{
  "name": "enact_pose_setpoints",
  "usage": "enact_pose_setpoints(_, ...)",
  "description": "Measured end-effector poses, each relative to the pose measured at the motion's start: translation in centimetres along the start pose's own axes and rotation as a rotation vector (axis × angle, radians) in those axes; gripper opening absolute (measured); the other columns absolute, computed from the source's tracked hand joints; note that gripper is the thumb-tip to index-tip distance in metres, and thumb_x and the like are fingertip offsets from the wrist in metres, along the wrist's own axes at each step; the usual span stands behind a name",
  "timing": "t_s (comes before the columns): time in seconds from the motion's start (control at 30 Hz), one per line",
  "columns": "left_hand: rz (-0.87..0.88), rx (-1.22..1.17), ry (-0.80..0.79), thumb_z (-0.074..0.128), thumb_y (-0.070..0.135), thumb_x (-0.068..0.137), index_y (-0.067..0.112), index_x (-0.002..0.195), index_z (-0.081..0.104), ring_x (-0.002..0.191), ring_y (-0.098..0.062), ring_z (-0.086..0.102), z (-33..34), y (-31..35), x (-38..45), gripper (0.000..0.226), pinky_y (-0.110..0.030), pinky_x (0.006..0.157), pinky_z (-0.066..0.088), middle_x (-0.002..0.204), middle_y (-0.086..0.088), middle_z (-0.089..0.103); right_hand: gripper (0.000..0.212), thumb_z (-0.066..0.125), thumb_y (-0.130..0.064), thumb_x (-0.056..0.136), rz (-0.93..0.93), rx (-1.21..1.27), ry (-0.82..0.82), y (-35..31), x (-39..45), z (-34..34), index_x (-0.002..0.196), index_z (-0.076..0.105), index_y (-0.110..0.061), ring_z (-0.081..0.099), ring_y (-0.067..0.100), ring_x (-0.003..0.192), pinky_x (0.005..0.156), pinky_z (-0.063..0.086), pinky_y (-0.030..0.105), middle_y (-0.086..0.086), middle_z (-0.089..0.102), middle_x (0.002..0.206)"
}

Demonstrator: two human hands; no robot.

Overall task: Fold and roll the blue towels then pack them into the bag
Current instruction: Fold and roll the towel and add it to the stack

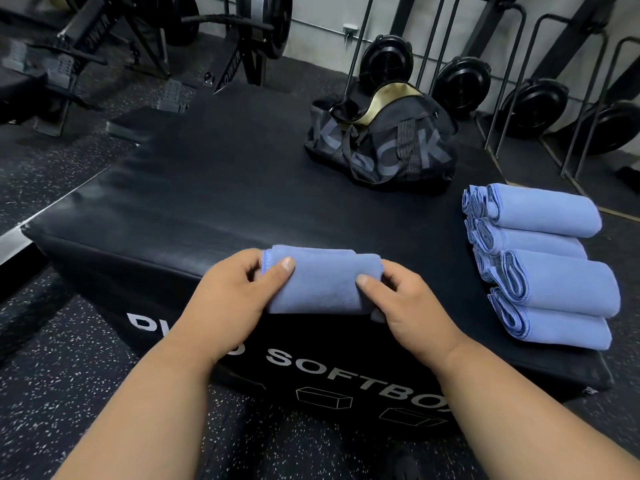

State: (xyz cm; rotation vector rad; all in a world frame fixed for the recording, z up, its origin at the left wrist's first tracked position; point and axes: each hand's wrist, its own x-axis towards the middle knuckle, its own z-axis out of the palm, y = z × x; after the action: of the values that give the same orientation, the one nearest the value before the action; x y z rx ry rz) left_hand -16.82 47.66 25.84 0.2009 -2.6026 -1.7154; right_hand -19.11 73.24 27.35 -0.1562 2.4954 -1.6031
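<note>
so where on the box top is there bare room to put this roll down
The widest bare patch of the soft box runs from its left edge across to the bag and back from both hands. A narrower strip lies between the held towel and the stacked rolls. The right edge is crowded with those rolls.

Box top (214, 188) bare btwn hands & bag (381, 147); rolled towels (540, 265) block right.

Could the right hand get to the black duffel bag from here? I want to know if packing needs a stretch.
Probably yes, with a stretch. The black duffel bag sits open at the soft box's far side, with bare black top between; but the right hand is busy gripping the rolled blue towel.
</note>
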Motion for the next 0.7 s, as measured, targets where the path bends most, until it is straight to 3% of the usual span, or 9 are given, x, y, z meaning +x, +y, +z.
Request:
enact_pose_setpoints(0.07,-0.053,0.000,0.076,0.065,0.059,0.095,0.040,0.111,0.066,0.072,-0.006,0.065,0.3,0.2,0.1,0.026,-0.030,0.067,0.050,0.080,0.011,0.070,0.012,0.064,-0.037,0.100,0.026,-0.023,0.057,0.0,0.7,0.6,0.106,0.073,-0.031,0.061,0.002,0.073,0.070,0.054,0.026,-0.015,0.069,0.083)
enact_pose_setpoints(0.17,-0.099,0.088,0.164,0.061,0.062,0.095,0.039,0.115,0.063,0.072,-0.002,0.064,1.0,0.2,0.4,0.030,-0.028,0.064,0.045,0.075,0.012,0.070,0.016,0.065,-0.043,0.098,0.045,-0.058,0.127,0.5,1.7,1.2,0.112,0.070,-0.036,0.065,0.000,0.079,0.078,0.053,0.028,-0.019,0.068,0.082)
enact_pose_setpoints(0.23,-0.113,0.131,0.218,0.058,0.061,0.097,0.038,0.118,0.063,0.074,-0.004,0.064,1.4,0.1,0.5,0.032,-0.028,0.064,0.045,0.075,0.008,0.069,0.031,0.064,-0.045,0.097,0.050,-0.120,0.150,1.0,2.2,1.5,0.128,0.064,-0.042,0.067,-0.002,0.097,0.092,0.052,0.028,-0.023,0.072,0.100)
enact_pose_setpoints(0.3,-0.078,0.169,0.276,0.057,0.060,0.098,0.039,0.128,0.061,0.085,-0.002,0.063,1.8,0.3,0.4,0.037,-0.028,0.072,0.046,0.087,0.011,0.068,0.045,0.060,-0.048,0.096,0.026,-0.189,0.139,1.2,2.5,1.5,0.140,0.054,-0.053,0.062,-0.006,0.116,0.104,0.048,0.028,-0.029,0.068,0.121)
enact_pose_setpoints(0.37,0.023,0.187,0.301,0.057,0.058,0.099,0.042,0.140,0.057,0.109,-0.003,0.059,2.1,0.3,0.3,0.044,-0.029,0.090,0.047,0.117,0.019,0.062,0.048,0.055,-0.048,0.097,0.006,-0.251,0.120,1.2,2.5,1.6,0.142,0.047,-0.061,0.055,-0.010,0.124,0.107,0.043,0.025,-0.037,0.060,0.132)
enact_pose_setpoints(0.47,0.101,0.272,0.234,0.055,0.051,0.102,0.043,0.145,0.059,0.135,-0.012,0.045,2.9,0.1,0.5,0.044,-0.032,0.111,0.039,0.148,0.015,0.052,0.045,0.047,-0.046,0.103,0.000,-0.383,0.126,1.2,2.1,1.9,0.145,0.046,-0.062,0.054,-0.009,0.111,0.094,0.041,0.021,-0.029,0.058,0.124)
enact_pose_setpoints(0.57,0.071,0.446,0.169,0.041,0.052,0.106,0.039,0.150,0.056,0.138,-0.021,0.041,3.5,-0.3,0.6,0.048,-0.036,0.116,0.035,0.153,0.012,0.054,0.042,0.041,-0.046,0.106,-0.003,-0.473,0.161,1.4,1.9,2.5,0.147,0.051,-0.055,0.054,-0.002,0.098,0.082,0.042,0.020,-0.018,0.049,0.111)
enact_pose_setpoints(0.7,0.017,0.489,0.096,0.031,0.053,0.107,0.033,0.162,0.038,0.145,-0.023,0.030,3.5,0.1,0.5,0.059,-0.038,0.119,0.026,0.165,0.013,0.039,0.044,0.037,-0.044,0.108,0.000,-0.558,0.158,1.4,2.3,2.6,0.150,0.052,-0.046,0.055,0.004,0.098,0.083,0.046,0.027,-0.016,0.047,0.115)
